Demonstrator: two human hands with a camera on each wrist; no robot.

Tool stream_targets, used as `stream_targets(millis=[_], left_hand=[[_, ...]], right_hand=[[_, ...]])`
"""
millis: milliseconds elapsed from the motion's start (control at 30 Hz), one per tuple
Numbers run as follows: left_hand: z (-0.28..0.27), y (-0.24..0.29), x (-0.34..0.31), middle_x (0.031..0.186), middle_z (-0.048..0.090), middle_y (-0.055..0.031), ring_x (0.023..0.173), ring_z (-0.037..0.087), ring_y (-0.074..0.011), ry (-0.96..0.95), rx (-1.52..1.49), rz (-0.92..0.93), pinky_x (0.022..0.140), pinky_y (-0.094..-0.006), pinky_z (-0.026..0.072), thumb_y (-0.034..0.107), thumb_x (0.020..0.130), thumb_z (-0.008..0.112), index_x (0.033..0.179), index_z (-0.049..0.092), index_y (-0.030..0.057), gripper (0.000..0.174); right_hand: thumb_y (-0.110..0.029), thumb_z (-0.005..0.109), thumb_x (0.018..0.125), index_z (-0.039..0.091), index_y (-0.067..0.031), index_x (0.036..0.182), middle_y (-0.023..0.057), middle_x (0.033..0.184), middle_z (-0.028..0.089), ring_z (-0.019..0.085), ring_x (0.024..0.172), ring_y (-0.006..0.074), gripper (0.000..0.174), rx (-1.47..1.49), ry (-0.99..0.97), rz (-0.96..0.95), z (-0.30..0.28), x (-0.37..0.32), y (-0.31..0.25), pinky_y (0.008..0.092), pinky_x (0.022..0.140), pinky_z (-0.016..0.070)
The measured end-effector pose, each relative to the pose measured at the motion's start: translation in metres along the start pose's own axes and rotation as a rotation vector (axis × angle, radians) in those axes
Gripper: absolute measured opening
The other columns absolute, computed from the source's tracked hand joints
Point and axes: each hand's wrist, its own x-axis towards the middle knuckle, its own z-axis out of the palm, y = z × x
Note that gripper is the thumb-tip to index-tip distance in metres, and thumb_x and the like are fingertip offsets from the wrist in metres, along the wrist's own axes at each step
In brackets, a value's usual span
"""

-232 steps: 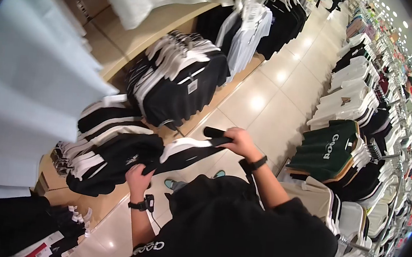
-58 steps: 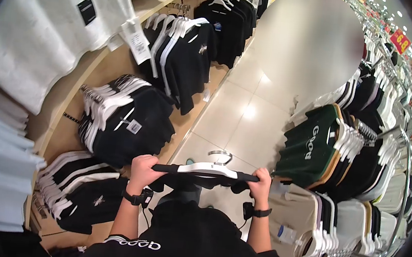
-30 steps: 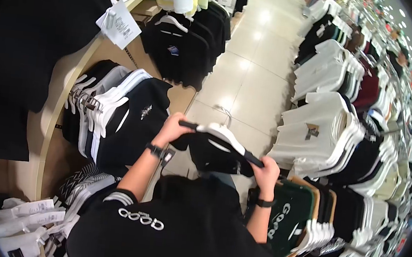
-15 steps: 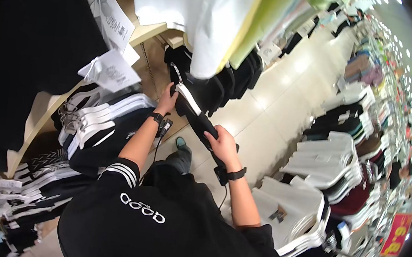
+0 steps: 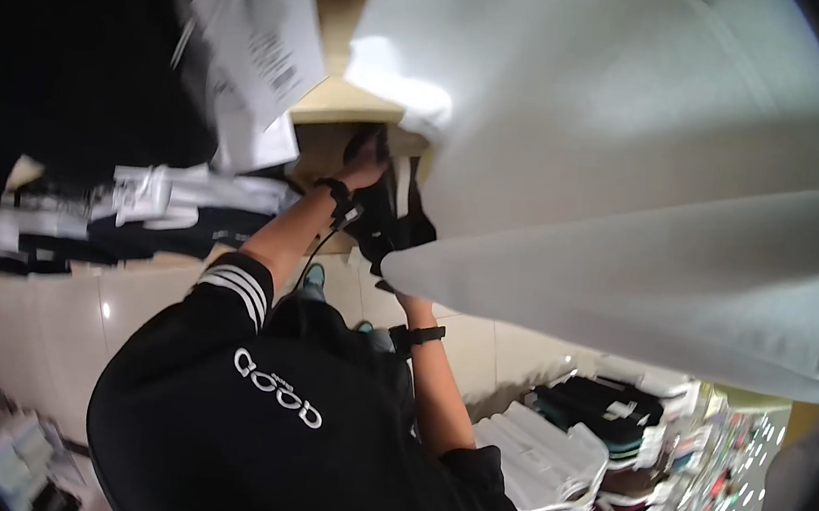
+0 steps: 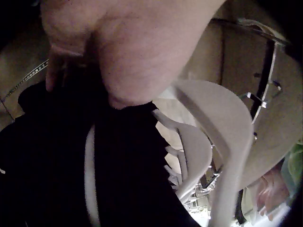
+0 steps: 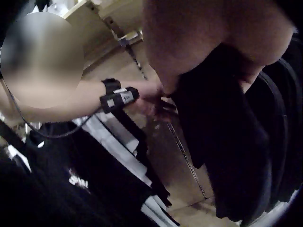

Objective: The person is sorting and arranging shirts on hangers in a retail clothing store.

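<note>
Both my hands hold a black T-shirt on a white hanger under the wooden shelf. My left hand grips its far shoulder; in the left wrist view, the thumb and fingers of that hand close over the black cloth. Lower down, my right hand is partly hidden behind a hanging pale garment. From the right wrist, the fingers of the right hand wrap round a fold of the shirt. White hangers stand beside the shirt in the left wrist view.
Above my left hand is the shelf edge, with large white price tags hanging beside it. Black shirts on hangers hang at the left. Across the tiled aisle, a rack holds white shirts.
From stretching the hanger out over the aisle, both hands have swung it left and in under the shelf. My view has turned, and the pale garment now covers much of the upper right.
</note>
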Motion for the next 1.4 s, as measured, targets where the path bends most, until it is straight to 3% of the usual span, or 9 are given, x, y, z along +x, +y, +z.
stream_targets(millis=[100, 200, 267, 467, 700, 800, 1000, 1267, 1400], left_hand=[[-0.034, 0.050, -0.056, 0.134, 0.068, -0.0253, 0.112, 0.071, -0.0329, -0.373, -0.075, -0.276, 0.098, -0.0436, 0.0553, 0.039, 0.101, 0.069, 0.161, 0.035, 0.0036, 0.078], [-0.044, 0.039, -0.151, 0.123, 0.073, -0.0163, 0.098, 0.071, -0.0186, -0.418, -0.360, -0.316, 0.086, -0.0329, 0.0568, 0.042, 0.105, 0.067, 0.155, 0.044, -0.0001, 0.069], [-0.098, 0.097, -0.204, 0.131, 0.071, -0.0120, 0.119, 0.064, -0.0189, -0.472, -0.296, -0.571, 0.104, -0.0324, 0.0498, 0.037, 0.109, 0.062, 0.150, 0.053, -0.0021, 0.057], [-0.176, 0.114, -0.415, 0.120, 0.073, -0.0053, 0.112, 0.066, -0.0156, 0.115, -0.271, -0.818, 0.101, -0.0322, 0.0515, 0.031, 0.107, 0.065, 0.129, 0.068, 0.0040, 0.035], [-0.259, 0.205, -0.564, 0.117, 0.074, -0.0046, 0.108, 0.066, -0.0163, 0.779, -0.219, -1.086, 0.095, -0.0349, 0.0512, 0.048, 0.108, 0.059, 0.129, 0.067, 0.0079, 0.046], [-0.257, 0.197, -0.616, 0.115, 0.074, -0.0048, 0.104, 0.067, -0.0164, 0.876, -0.284, -1.031, 0.092, -0.0358, 0.0529, 0.050, 0.108, 0.060, 0.126, 0.069, 0.0084, 0.047], [-0.235, 0.150, -0.722, 0.101, 0.076, -0.0019, 0.088, 0.068, -0.0116, 0.924, -0.372, -1.289, 0.077, -0.0295, 0.0527, 0.043, 0.106, 0.063, 0.118, 0.072, 0.0057, 0.040], [-0.332, 0.131, -0.785, 0.101, 0.075, 0.0003, 0.089, 0.065, -0.0089, 1.022, -0.433, -1.089, 0.079, -0.0288, 0.0509, 0.037, 0.108, 0.062, 0.118, 0.071, 0.0064, 0.033], [-0.380, 0.104, -0.816, 0.104, 0.076, -0.0024, 0.094, 0.067, -0.0119, 1.070, -0.419, -1.002, 0.083, -0.0307, 0.0519, 0.036, 0.109, 0.061, 0.118, 0.071, 0.0056, 0.033]], right_hand=[[-0.024, 0.083, 0.093, 0.075, -0.0032, 0.114, 0.0162, 0.106, 0.076, 0.072, 0.097, 0.0334, 0.031, 0.163, -0.208, 0.084, -0.017, -0.005, 0.008, 0.0452, 0.084, 0.0581], [-0.020, 0.084, 0.093, 0.064, -0.0003, 0.131, 0.0144, 0.117, 0.071, 0.071, 0.095, 0.0256, 0.048, 0.345, -0.419, 0.200, -0.053, -0.005, 0.007, 0.0339, 0.073, 0.0611], [-0.024, 0.081, 0.095, 0.069, 0.0001, 0.116, 0.0149, 0.110, 0.073, 0.073, 0.089, 0.0247, 0.034, 0.427, -0.497, 0.150, -0.070, -0.004, 0.021, 0.0342, 0.070, 0.0598], [-0.016, 0.072, 0.104, 0.071, -0.0018, 0.115, 0.0001, 0.095, 0.072, 0.066, 0.089, 0.0088, 0.018, 0.626, -0.789, 0.185, -0.068, 0.006, 0.053, 0.0257, 0.082, 0.0542], [-0.016, 0.076, 0.100, 0.072, -0.0035, 0.117, 0.0060, 0.101, 0.076, 0.071, 0.090, 0.0140, 0.022, 0.730, -1.180, -0.231, -0.021, 0.025, -0.045, 0.0294, 0.081, 0.0564], [-0.016, 0.077, 0.099, 0.071, -0.0022, 0.117, 0.0068, 0.103, 0.076, 0.072, 0.093, 0.0146, 0.023, 0.746, -1.233, -0.343, -0.022, 0.023, -0.109, 0.0296, 0.083, 0.0567], [-0.013, 0.074, 0.102, 0.070, -0.0009, 0.117, 0.0000, 0.101, 0.073, 0.067, 0.096, 0.0083, 0.020, 0.725, -1.304, -0.145, -0.016, 0.001, -0.185, 0.0257, 0.087, 0.0549], [-0.015, 0.074, 0.103, 0.069, -0.0019, 0.120, -0.0028, 0.097, 0.069, 0.061, 0.090, 0.0056, 0.022, 0.736, -1.293, -0.144, 0.096, -0.044, -0.250, 0.0240, 0.083, 0.0522], [-0.017, 0.074, 0.103, 0.065, -0.0059, 0.131, -0.0066, 0.098, 0.064, 0.056, 0.088, 0.0033, 0.031, 0.625, -1.401, -0.219, 0.101, -0.072, -0.366, 0.0218, 0.082, 0.0487]])
